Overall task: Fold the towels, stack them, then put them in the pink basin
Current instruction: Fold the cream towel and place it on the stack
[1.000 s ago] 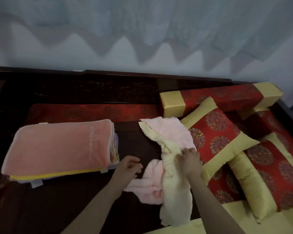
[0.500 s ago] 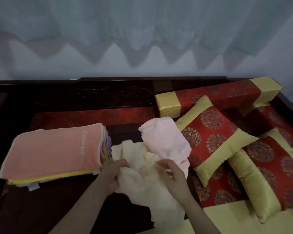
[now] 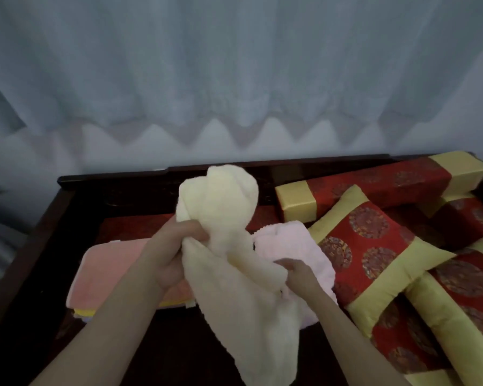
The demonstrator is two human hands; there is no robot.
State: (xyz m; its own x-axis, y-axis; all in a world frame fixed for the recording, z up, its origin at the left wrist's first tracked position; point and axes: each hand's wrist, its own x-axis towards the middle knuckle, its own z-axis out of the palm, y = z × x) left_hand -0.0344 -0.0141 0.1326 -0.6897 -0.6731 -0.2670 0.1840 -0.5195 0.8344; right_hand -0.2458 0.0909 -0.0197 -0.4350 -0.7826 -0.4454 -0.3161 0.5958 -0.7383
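Observation:
A crumpled cream towel (image 3: 234, 246) hangs in the air in front of me, bunched at the top and draping down toward the bottom edge. My left hand (image 3: 176, 246) grips its left side. My right hand (image 3: 296, 271) pinches its right edge lower down. Behind the cream towel an unfolded pale pink towel (image 3: 293, 246) lies on the dark wooden bench (image 3: 28, 344). At the left sits a stack of folded towels (image 3: 109, 266) with a salmon one on top and yellow and lilac edges below. No pink basin is in view.
Red and gold cushions (image 3: 368, 246) crowd the right side, with a long bolster (image 3: 374, 188) behind them. The bench's dark raised back rail (image 3: 123, 176) runs across the rear. A pale curtain (image 3: 234, 79) hangs over the wall behind.
Both hands have lifted the cream towel off the bench, up in front of me. The pink towel stays lying behind it. The view has tilted upward.

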